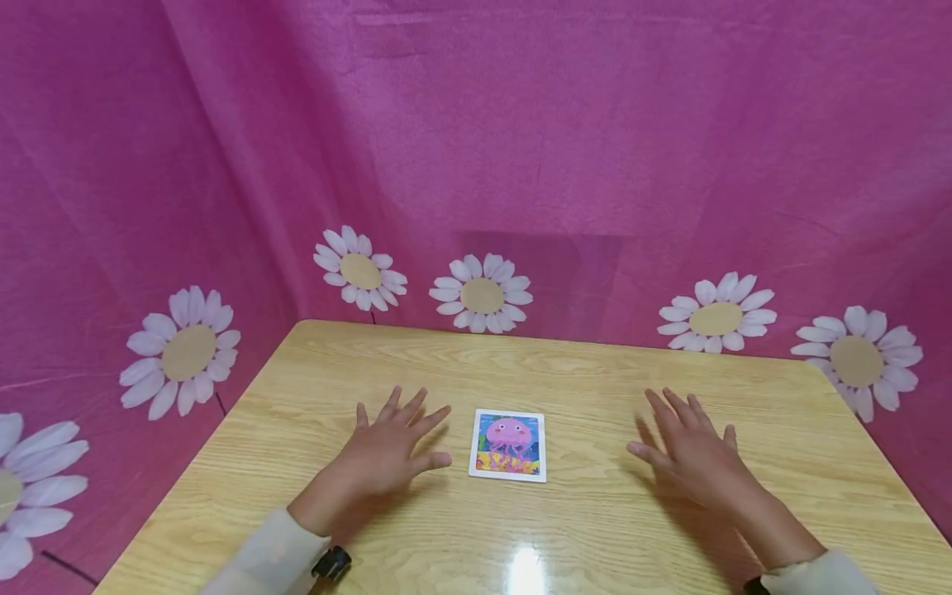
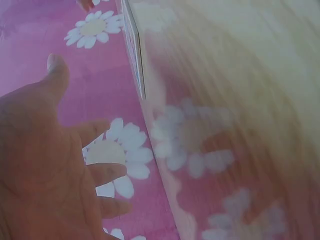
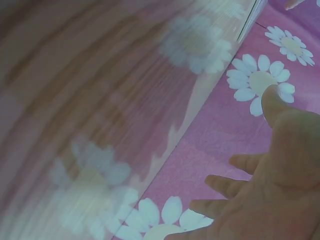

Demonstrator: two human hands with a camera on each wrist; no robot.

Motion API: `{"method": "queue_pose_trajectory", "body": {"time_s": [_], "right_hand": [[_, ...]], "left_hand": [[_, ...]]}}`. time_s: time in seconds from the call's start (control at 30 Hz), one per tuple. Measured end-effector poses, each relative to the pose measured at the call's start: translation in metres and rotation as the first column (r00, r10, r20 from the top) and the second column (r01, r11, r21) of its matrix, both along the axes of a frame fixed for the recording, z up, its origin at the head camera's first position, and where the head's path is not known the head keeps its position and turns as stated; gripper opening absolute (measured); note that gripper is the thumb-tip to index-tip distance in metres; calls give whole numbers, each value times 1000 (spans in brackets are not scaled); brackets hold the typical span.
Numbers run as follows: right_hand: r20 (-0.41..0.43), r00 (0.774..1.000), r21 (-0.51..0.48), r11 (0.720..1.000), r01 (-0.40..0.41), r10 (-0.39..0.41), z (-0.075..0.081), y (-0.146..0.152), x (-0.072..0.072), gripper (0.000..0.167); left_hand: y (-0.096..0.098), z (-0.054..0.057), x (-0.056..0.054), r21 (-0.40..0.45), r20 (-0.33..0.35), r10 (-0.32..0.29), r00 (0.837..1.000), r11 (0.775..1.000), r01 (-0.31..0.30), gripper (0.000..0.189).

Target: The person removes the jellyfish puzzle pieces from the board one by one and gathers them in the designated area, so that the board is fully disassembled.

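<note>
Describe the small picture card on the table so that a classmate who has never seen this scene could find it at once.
Start at the pale wooden table set against pink cloth printed with white daisies. Between the left hand and right hand, both spread with fingers out, lies a small square picture card. It is the only loose thing there: white-bordered, showing a pink jellyfish on blue.

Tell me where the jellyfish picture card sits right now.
In the head view, the jellyfish card lies flat on the wooden table, near its middle, between the left hand and the right hand, touching neither.
</note>
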State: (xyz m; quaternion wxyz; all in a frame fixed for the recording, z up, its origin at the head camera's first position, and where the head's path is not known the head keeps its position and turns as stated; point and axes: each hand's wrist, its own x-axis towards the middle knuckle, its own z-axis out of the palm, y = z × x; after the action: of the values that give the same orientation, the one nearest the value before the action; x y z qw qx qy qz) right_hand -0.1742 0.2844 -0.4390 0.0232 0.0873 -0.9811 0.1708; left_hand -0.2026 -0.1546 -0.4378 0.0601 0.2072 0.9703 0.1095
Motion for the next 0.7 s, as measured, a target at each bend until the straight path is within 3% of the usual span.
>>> {"method": "queue_pose_trajectory", "body": {"time_s": [0.33, 0.7], "right_hand": [[12, 1000, -21, 1000, -22, 22, 0, -20, -7, 86], [25, 998, -42, 997, -63, 64, 2, -43, -15, 87]], "left_hand": [[14, 2, 5, 3, 106, -91, 990, 996, 91, 72], [27, 3, 13, 29, 239, -181, 954, 983, 179, 75]]}}
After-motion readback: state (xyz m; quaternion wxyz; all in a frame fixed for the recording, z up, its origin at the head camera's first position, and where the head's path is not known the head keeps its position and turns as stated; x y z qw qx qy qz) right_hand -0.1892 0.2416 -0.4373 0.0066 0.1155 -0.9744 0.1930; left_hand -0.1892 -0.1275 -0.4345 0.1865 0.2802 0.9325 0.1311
